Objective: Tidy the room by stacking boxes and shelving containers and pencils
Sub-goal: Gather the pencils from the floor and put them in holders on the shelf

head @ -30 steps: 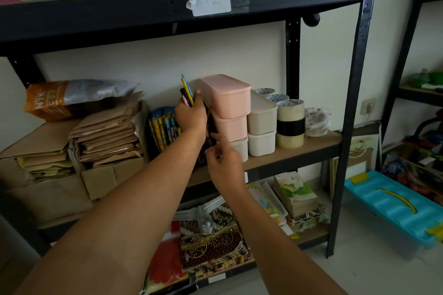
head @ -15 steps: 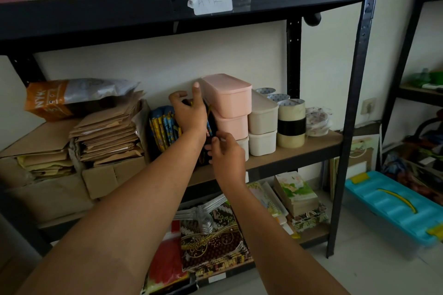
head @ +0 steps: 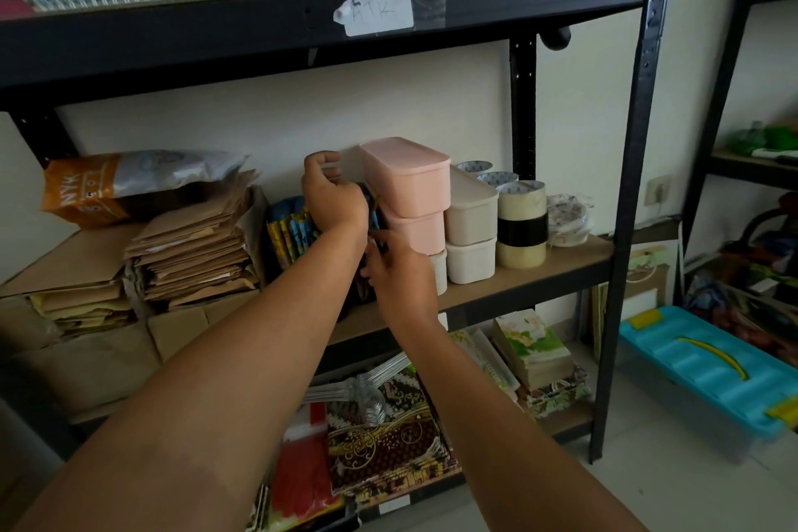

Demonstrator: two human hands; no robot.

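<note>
Middle shelf of a dark metal rack, seen from the head camera. Both bare forearms reach into the gap between a stack of brown envelopes and two stacked pink containers. The left hand is raised beside the upper pink container, fingers curled; its grip faces away, so whether it holds anything cannot be told. The right hand sits lower, fingers pinched narrowly around a dark holder that is largely hidden. A sliver of the pencils shows between the two hands, just beside the pink containers. Packs of coloured pencils stand upright left of the hands. Cream containers and stacked tape rolls lie to the right.
</note>
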